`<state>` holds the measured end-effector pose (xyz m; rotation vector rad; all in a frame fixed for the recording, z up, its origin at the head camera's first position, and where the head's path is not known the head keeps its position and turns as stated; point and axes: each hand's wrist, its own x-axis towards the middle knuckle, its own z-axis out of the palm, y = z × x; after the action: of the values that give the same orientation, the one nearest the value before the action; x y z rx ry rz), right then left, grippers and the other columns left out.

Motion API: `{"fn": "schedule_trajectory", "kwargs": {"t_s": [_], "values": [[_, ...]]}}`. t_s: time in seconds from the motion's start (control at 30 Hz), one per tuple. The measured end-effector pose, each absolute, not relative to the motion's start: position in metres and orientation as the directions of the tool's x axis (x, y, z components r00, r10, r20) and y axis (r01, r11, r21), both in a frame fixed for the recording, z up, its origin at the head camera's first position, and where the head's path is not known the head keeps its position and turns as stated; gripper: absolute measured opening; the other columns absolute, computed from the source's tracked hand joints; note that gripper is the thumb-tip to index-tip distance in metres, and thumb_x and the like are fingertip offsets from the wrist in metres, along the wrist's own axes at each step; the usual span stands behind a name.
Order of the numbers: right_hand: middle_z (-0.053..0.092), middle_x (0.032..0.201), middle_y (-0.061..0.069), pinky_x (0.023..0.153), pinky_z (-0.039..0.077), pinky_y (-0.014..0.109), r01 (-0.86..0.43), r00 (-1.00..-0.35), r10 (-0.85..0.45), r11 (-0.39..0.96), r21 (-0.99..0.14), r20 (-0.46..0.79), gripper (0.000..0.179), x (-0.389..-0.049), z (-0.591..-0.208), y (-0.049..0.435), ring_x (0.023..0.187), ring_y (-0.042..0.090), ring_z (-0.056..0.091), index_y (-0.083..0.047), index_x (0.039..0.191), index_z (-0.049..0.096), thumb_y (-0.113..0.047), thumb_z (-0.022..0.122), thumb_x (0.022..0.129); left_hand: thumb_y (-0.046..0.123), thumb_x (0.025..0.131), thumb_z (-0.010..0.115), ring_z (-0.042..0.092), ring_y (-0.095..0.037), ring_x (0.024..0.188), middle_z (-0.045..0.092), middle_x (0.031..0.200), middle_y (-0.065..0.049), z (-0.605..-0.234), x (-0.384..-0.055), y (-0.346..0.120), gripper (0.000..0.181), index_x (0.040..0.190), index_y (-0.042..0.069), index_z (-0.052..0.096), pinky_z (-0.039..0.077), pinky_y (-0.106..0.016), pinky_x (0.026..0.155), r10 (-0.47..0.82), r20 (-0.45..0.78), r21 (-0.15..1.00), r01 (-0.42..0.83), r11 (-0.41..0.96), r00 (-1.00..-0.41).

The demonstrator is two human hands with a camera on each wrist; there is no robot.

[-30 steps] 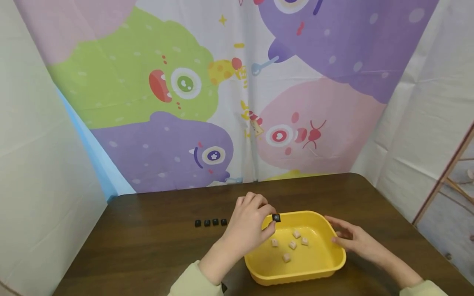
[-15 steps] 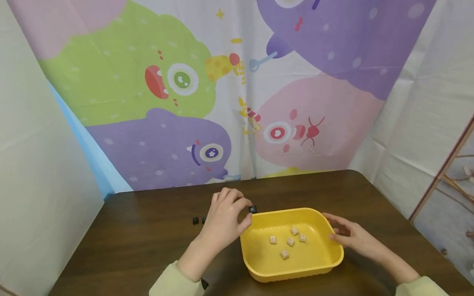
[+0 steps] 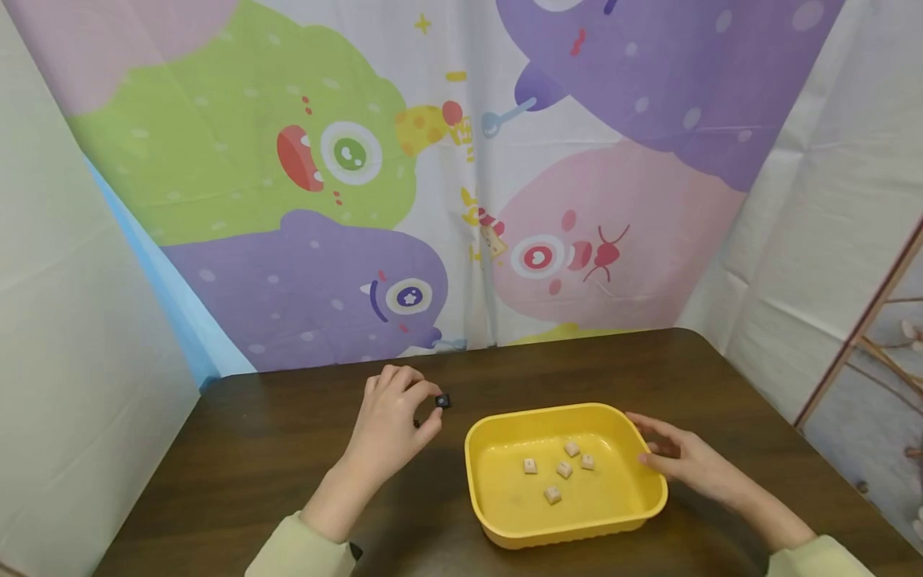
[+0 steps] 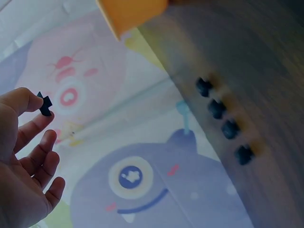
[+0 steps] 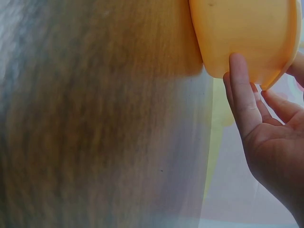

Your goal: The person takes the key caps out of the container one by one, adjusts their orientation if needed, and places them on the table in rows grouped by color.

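My left hand (image 3: 392, 421) pinches a black keycap (image 3: 443, 400) between thumb and index finger, above the table to the left of the yellow tray (image 3: 490, 530). In the left wrist view the keycap (image 4: 45, 103) sits at the fingertips, the other fingers loosely bent. A row of several black keycaps (image 4: 230, 128) lies on the wood there; in the head view my left hand hides most of it. My right hand (image 3: 695, 471) grips the tray's right side, thumb over the rim and fingers against the outer wall (image 5: 247, 38). Several beige keycaps (image 3: 565, 470) lie inside the tray.
The dark wooden table (image 3: 418, 513) carries everything. A cartoon-printed curtain (image 3: 346, 264) hangs along its far edge, with pale cloth (image 3: 94, 336) at the left side. A small dark object (image 3: 356, 551) shows beside the left sleeve.
My left hand has moved left from over the tray to the table beside it, carrying the black keycap, and now covers the row. My right hand stays on the tray.
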<state>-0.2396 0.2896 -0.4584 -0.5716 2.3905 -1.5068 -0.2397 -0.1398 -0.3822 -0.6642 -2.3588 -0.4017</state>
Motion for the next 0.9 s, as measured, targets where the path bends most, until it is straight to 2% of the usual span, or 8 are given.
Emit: {"fn": "schedule_trajectory", "kwargs": {"t_s": [0.07, 0.13, 0.27, 0.4, 0.6, 0.9], "values": [[0.036, 0.141, 0.033, 0.076, 0.054, 0.031, -0.196, -0.891, -0.453, 0.398, -0.896, -0.007, 0.059, -0.239, -0.458, 0.289, 0.116, 0.037, 0.052, 0.0, 0.146, 0.028, -0.015, 0.055, 0.095, 0.02, 0.076, 0.073, 0.048, -0.02, 0.09, 0.057, 0.091, 0.002, -0.385, -0.24, -0.145, 0.012, 0.087, 0.018, 0.07, 0.036, -0.039, 0.079, 0.347, 0.648, 0.115, 0.537, 0.836, -0.678], [0.036, 0.142, 0.031, 0.076, 0.054, 0.031, -0.178, -0.901, -0.434, 0.412, -0.894, -0.02, 0.06, -0.24, -0.459, 0.289, 0.118, 0.039, 0.05, -0.002, 0.146, 0.03, -0.016, 0.056, 0.094, 0.02, 0.077, 0.072, 0.048, -0.02, 0.09, 0.057, 0.092, 0.002, -0.387, -0.24, -0.151, 0.011, 0.088, 0.018, 0.07, 0.036, -0.039, 0.079, 0.335, 0.636, 0.12, 0.518, 0.847, -0.695], [0.037, 0.143, 0.026, 0.076, 0.053, 0.03, -0.151, -0.91, -0.411, 0.429, -0.891, -0.044, 0.06, -0.241, -0.459, 0.289, 0.116, 0.025, 0.054, -0.006, 0.146, 0.031, -0.019, 0.057, 0.094, 0.02, 0.077, 0.072, 0.048, -0.021, 0.09, 0.058, 0.092, 0.001, -0.394, -0.241, -0.162, 0.011, 0.087, 0.017, 0.07, 0.036, -0.04, 0.08, 0.318, 0.627, 0.119, 0.491, 0.863, -0.712], [0.039, 0.141, 0.029, 0.076, 0.054, 0.031, -0.161, -0.903, -0.429, 0.413, -0.896, -0.035, 0.06, -0.24, -0.459, 0.29, 0.11, 0.015, 0.058, -0.004, 0.146, 0.03, -0.017, 0.056, 0.094, 0.019, 0.076, 0.073, 0.049, -0.023, 0.09, 0.057, 0.092, -0.001, -0.402, -0.243, -0.172, 0.013, 0.088, 0.016, 0.07, 0.038, -0.041, 0.079, 0.317, 0.628, 0.097, 0.476, 0.874, -0.711], [0.04, 0.139, 0.029, 0.075, 0.054, 0.031, -0.157, -0.904, -0.426, 0.416, -0.896, -0.04, 0.06, -0.24, -0.459, 0.289, 0.107, 0.012, 0.058, -0.004, 0.146, 0.03, -0.017, 0.056, 0.094, 0.017, 0.075, 0.073, 0.05, -0.025, 0.088, 0.057, 0.091, -0.003, -0.411, -0.247, -0.189, 0.014, 0.088, 0.014, 0.069, 0.039, -0.043, 0.077, 0.324, 0.638, 0.052, 0.459, 0.887, -0.699], [0.04, 0.138, 0.032, 0.074, 0.054, 0.031, -0.199, -0.895, -0.447, 0.395, -0.897, 0.002, 0.059, -0.24, -0.459, 0.29, 0.106, 0.006, 0.057, 0.0, 0.145, 0.031, -0.015, 0.056, 0.094, 0.017, 0.074, 0.074, 0.05, -0.027, 0.087, 0.058, 0.092, -0.006, -0.422, -0.257, -0.211, 0.017, 0.089, 0.012, 0.068, 0.039, -0.042, 0.071, 0.329, 0.618, 0.01, 0.426, 0.905, -0.714]]}}
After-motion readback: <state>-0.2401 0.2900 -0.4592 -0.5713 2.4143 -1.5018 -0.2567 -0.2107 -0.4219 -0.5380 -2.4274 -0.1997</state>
